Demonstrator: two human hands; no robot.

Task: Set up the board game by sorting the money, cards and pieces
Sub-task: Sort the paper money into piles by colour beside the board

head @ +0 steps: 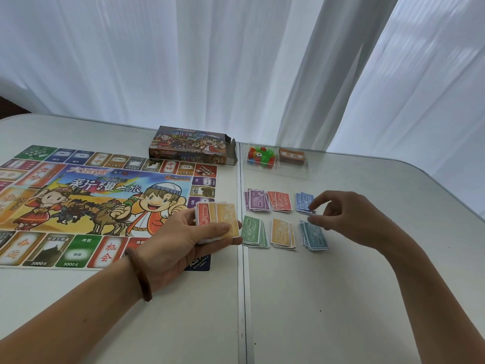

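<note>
The head view is the only one. The left hand [181, 240] lies palm up over the near right corner of the game board [99, 200], hiding that corner. Its fingers and thumb are curled round a stack of play money [217, 222] with a red and an orange note on top; the notes beneath are hidden. A brown bracelet [141, 274] sits on that wrist. The board's left side is cut off by the frame.

The right hand [346, 219] is over the desk [341, 298], with its forefinger tip at the near corner of the blue pile [304, 202] and its thumb just above the teal pile [315, 236]. Whether a note is pinched between them cannot be made out.

The sorted money lies in two rows right of the board: the purple pile [257, 202], red pile [280, 202] and blue pile behind, the green pile [253, 231], orange pile [282, 232] and teal pile in front.

Farther back, a clear tray [301, 170] holds small coloured pieces [261, 155], too small to tell apart, and a card deck [291, 155] with blurred print. The game box [191, 145] lies just left of the tray, one end flap open. White curtains [236, 61] hang behind.
</note>
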